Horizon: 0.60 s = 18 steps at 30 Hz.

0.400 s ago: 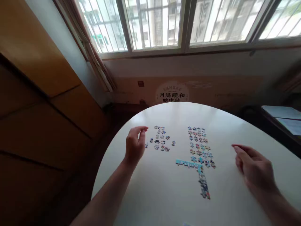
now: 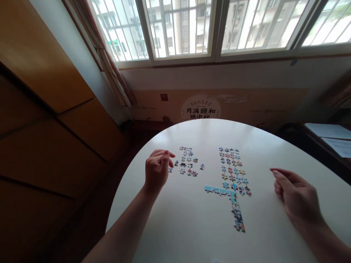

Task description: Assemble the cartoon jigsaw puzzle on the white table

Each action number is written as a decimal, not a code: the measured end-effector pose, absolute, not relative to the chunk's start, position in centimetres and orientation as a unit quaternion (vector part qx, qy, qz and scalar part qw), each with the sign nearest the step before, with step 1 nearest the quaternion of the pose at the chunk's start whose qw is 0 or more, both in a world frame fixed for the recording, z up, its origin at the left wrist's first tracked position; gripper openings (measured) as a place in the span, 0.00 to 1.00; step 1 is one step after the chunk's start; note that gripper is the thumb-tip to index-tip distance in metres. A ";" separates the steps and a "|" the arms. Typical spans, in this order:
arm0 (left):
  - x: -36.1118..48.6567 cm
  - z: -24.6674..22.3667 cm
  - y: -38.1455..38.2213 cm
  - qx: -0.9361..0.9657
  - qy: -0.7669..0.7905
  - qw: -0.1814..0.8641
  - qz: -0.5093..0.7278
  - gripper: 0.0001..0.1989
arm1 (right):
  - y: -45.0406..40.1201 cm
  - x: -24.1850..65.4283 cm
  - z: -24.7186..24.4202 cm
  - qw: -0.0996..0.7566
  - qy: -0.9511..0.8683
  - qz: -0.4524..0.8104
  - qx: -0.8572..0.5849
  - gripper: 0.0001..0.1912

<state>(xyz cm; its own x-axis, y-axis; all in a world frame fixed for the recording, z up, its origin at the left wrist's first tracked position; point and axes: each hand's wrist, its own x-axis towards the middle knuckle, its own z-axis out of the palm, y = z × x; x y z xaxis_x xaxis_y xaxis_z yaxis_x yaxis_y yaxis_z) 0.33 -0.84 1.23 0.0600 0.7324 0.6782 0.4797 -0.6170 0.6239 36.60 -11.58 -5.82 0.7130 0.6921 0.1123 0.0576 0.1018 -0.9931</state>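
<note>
My left hand [image 2: 157, 168] is closed at the left edge of a group of loose jigsaw pieces [image 2: 189, 165], thumb drawn against the curled fingers. What it may hold is hidden. My right hand [image 2: 297, 195] is at the table's right side, fingers curled and thumb pressed on the index finger; no piece shows in it. Between the hands, more loose pieces lie in rows in a block [image 2: 231, 165]. Just below that block, joined puzzle pieces [image 2: 219, 190] form a corner: a light blue strip across and a darker strip running down.
Everything lies on a round white table [image 2: 181, 219]. Papers [image 2: 329, 130] rest on a dark surface at the right. A wooden cabinet [image 2: 33, 146] stands at the left, and a barred window [image 2: 181, 29] is beyond the table. A small bluish thing [image 2: 216, 260] shows at the bottom edge.
My left hand has turned slightly and its fingers have shifted, with the thumb now upright against them. My right hand and the puzzle pieces have stayed in place.
</note>
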 end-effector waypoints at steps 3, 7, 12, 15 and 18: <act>0.4 1.3 -1.0 0.710 0.430 0.138 0.540 0.27 | -11.6 36.6 -5.8 0.685 -0.284 0.247 -0.624 0.18; 0.6 0.8 -0.8 0.702 0.446 0.176 0.526 0.27 | -11.6 36.5 -5.7 0.685 -0.285 0.244 -0.624 0.17; 0.9 0.3 -0.9 0.733 0.429 0.198 0.489 0.26 | -11.3 36.4 -5.7 0.685 -0.285 0.240 -0.626 0.17; 1.2 0.5 -1.3 0.743 0.413 0.167 0.499 0.27 | -11.1 36.5 -5.8 0.685 -0.281 0.240 -0.627 0.17; 1.5 0.4 -1.3 0.770 0.419 0.085 0.473 0.23 | -10.9 36.6 -6.0 0.678 -0.288 0.240 -0.632 0.17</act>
<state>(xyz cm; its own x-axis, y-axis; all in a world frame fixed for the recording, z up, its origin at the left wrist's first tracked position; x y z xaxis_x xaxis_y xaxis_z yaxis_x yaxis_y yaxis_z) 1.55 -1.32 0.43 0.2014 0.7268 0.6567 0.5653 -0.6337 0.5280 36.63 -10.91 -5.98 0.7189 0.6897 0.0867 0.0381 0.0855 -0.9956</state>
